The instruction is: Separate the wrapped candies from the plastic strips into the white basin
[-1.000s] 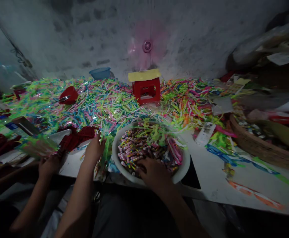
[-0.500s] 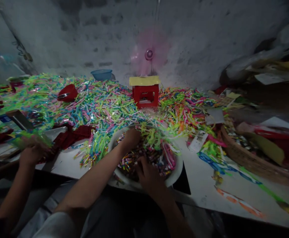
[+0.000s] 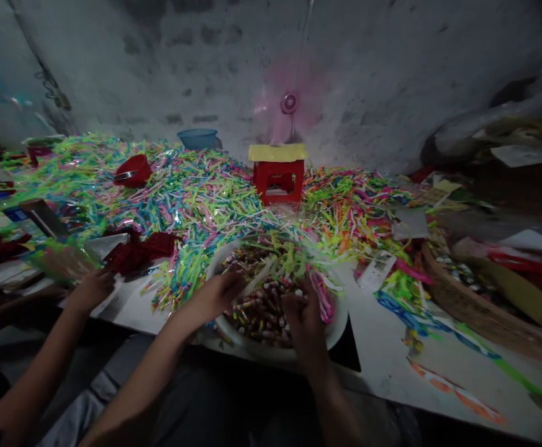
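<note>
A round white basin [image 3: 340, 329] stands at the table's front edge, heaped with small striped sticks [image 3: 264, 313] that have shiny, coloured wrapping. Over the basin's left side, my left hand [image 3: 224, 293] is closed, with a pale translucent strip [image 3: 261, 273] running from its fingertips. Low over the right side is my right hand [image 3: 304, 316], its fingers blurred and pointing into the heap. Whether they grip anything is unclear. Yellow-green ribbons [image 3: 293, 257] and a pink looped bundle [image 3: 323, 295] lie in the basin near it.
Piles of coloured ribbon-like pieces [image 3: 205, 192] cover the table behind. A red stool [image 3: 277, 180], spinning pink fan [image 3: 289, 103], red bowl [image 3: 133, 172] and blue basin [image 3: 197, 138] stand there. On the left, a co-worker's hand [image 3: 91, 288] works; a woven tray [image 3: 475, 310] lies right.
My left hand has drawn back toward me and left, a pale strip now showing at its fingers. My right hand has shifted right and slightly up. The co-worker's hand has moved right.
</note>
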A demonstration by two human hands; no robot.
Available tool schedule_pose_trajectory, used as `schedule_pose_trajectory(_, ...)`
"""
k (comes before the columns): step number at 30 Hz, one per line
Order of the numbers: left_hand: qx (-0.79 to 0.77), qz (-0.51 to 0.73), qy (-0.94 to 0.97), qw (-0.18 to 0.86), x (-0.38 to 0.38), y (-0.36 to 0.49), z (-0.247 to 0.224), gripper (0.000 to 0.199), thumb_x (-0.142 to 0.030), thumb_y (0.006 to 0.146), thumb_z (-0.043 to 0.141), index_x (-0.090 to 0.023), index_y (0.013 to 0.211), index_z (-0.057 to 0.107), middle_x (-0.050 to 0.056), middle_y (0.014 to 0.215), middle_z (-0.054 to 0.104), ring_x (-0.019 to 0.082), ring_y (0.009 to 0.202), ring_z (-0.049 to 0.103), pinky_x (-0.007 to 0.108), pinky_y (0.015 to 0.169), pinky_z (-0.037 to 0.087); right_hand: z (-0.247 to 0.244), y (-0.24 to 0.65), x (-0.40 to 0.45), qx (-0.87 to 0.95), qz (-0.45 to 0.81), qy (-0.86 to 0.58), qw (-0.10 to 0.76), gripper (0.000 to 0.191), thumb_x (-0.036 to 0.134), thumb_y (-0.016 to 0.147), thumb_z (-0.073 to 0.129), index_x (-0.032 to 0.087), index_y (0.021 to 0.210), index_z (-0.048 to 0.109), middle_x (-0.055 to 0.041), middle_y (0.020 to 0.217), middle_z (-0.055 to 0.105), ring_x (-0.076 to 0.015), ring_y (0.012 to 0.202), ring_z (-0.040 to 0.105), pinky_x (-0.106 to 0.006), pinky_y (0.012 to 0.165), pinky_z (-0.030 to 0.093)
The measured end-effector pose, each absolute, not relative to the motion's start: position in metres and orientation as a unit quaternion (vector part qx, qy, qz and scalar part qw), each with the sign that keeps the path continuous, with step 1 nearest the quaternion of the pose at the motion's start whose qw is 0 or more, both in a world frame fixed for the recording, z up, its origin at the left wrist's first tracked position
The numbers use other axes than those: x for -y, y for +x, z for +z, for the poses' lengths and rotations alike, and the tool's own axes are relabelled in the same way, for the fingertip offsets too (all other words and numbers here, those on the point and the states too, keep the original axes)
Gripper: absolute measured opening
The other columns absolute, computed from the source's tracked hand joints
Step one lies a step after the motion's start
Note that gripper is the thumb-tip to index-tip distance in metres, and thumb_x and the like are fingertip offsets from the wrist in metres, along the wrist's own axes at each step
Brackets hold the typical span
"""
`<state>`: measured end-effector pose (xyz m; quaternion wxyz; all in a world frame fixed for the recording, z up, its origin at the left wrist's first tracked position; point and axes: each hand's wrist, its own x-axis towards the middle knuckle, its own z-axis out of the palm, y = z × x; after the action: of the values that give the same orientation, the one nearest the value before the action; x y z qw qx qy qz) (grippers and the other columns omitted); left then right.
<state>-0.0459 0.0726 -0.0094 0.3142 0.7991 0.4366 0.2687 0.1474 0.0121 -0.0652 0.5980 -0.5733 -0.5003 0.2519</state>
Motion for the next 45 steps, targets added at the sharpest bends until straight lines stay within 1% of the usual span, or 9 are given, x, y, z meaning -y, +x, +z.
schedule_pose_trajectory(5, -0.446, 0.253, 0.789, 0.337, -0.039, -0.066, -0.015, 0.027, -0.033, 0.09, 0.047, -0.026, 0.098, 0.072, 0.005, 0.098, 0.073, 0.022, 0.089, 0.067, 0.026, 0.075, 0.046, -0.058, 0.151, -0.008, 0.533, 0.315, -0.561, 0.549, 0.039, 0.054, 0.083, 0.054, 0.017, 0.093, 0.064, -0.0018, 0.074, 0.062, -0.0159, 0.067, 0.056, -0.026, 0.062, 0.046)
schedule_pose_trajectory(8, -0.469, 0.288, 0.769, 0.324, -0.039, -0.061, -0.017, 0.027, -0.036, 0.089, 0.049, -0.025, 0.098, 0.072, 0.005, 0.1, 0.073, 0.023, 0.092, 0.066, 0.027, 0.078, 0.047, -0.058, 0.149, -0.007, 0.542, 0.317, -0.571, 0.528, 0.038, 0.054, 0.082, 0.055, 0.017, 0.076, 0.063, 0.0009, 0.062, 0.056, -0.0146, 0.061, 0.051, -0.024, 0.057, 0.042)
schedule_pose_trajectory(15, -0.522, 0.495, 0.566, 0.404, -0.058, -0.084, -0.042, 0.027, -0.041, 0.071, 0.07, -0.022, 0.09, 0.069, 0.001, 0.068, 0.065, 0.016, 0.065, 0.06, 0.025, 0.06, 0.048, -0.055, 0.147, -0.008, 0.536, 0.303, -0.575, 0.538, 0.035, 0.051, 0.081, 0.052, 0.018, 0.075, 0.062, -0.0006, 0.064, 0.06, -0.0161, 0.062, 0.054, -0.025, 0.057, 0.044)
schedule_pose_trajectory(21, -0.552, 0.402, 0.552, 0.479, -0.106, -0.201, -0.078, 0.018, -0.014, 0.053, 0.079, -0.019, 0.051, 0.062, 0.005, 0.066, 0.068, 0.019, 0.064, 0.06, 0.029, 0.059, 0.045, -0.052, 0.145, -0.008, 0.549, 0.289, -0.59, 0.517, 0.034, 0.051, 0.082, 0.049, 0.02, 0.074, 0.059, -0.0005, 0.062, 0.059, -0.0172, 0.06, 0.056, -0.027, 0.057, 0.046)
schedule_pose_trajectory(27, -0.564, 0.468, 0.425, 0.531, -0.097, -0.24, -0.057, 0.029, -0.03, 0.053, 0.083, -0.021, 0.053, 0.056, 0.001, 0.057, 0.068, 0.016, 0.049, 0.058, 0.025, 0.044, 0.04, -0.063, 0.142, -0.005, 0.556, 0.335, -0.564, 0.511, 0.038, 0.052, 0.091, 0.04, 0.022, 0.113, 0.049, -0.0072, 0.097, 0.067, -0.0208, 0.075, 0.065, -0.03, 0.057, 0.053)
schedule_pose_trajectory(31, -0.517, 0.552, 0.423, 0.5, -0.069, -0.19, -0.021, 0.015, -0.039, 0.071, 0.074, -0.027, 0.074, 0.065, -0.002, 0.057, 0.066, 0.02, 0.074, 0.069, 0.028, 0.056, 0.051, -0.069, 0.139, -0.006, 0.591, 0.263, -0.579, 0.496, 0.028, 0.045, 0.095, 0.036, 0.023, 0.105, 0.05, -0.007, 0.095, 0.066, -0.0209, 0.082, 0.065, -0.033, 0.071, 0.054)
schedule_pose_trajectory(34, -0.488, 0.541, 0.438, 0.526, -0.059, -0.104, -0.021, 0.024, -0.038, 0.065, 0.079, -0.028, 0.085, 0.069, -0.002, 0.068, 0.071, 0.024, 0.086, 0.07, 0.032, 0.064, 0.056, -0.07, 0.137, -0.007, 0.643, 0.197, -0.568, 0.474, 0.025, 0.042, 0.094, 0.041, 0.022, 0.102, 0.054, -0.0083, 0.095, 0.067, -0.0224, 0.088, 0.065, -0.036, 0.078, 0.053)
schedule_pose_trajectory(39, -0.385, 0.539, 0.416, 0.623, -0.062, -0.003, -0.045, 0.041, -0.036, 0.063, 0.082, -0.017, 0.096, 0.068, 0.005, 0.09, 0.075, 0.022, 0.081, 0.07, 0.032, 0.069, 0.058, -0.07, 0.136, -0.008, 0.668, 0.123, -0.564, 0.47, 0.023, 0.035, 0.094, 0.042, 0.02, 0.101, 0.058, -0.0099, 0.096, 0.068, -0.0223, 0.09, 0.065, -0.035, 0.08, 0.053)
schedule_pose_trajectory(45, -0.375, 0.547, 0.388, 0.64, -0.066, -0.011, -0.053, 0.045, -0.032, 0.061, 0.083, -0.014, 0.098, 0.064, 0.005, 0.09, 0.074, 0.017, 0.073, 0.069, 0.025, 0.063, 0.056, -0.071, 0.136, -0.01, 0.662, 0.123, -0.574, 0.466, 0.024, 0.033, 0.09, 0.045, 0.019, 0.096, 0.063, -0.011, 0.096, 0.07, -0.0234, 0.091, 0.066, -0.035, 0.081, 0.053)
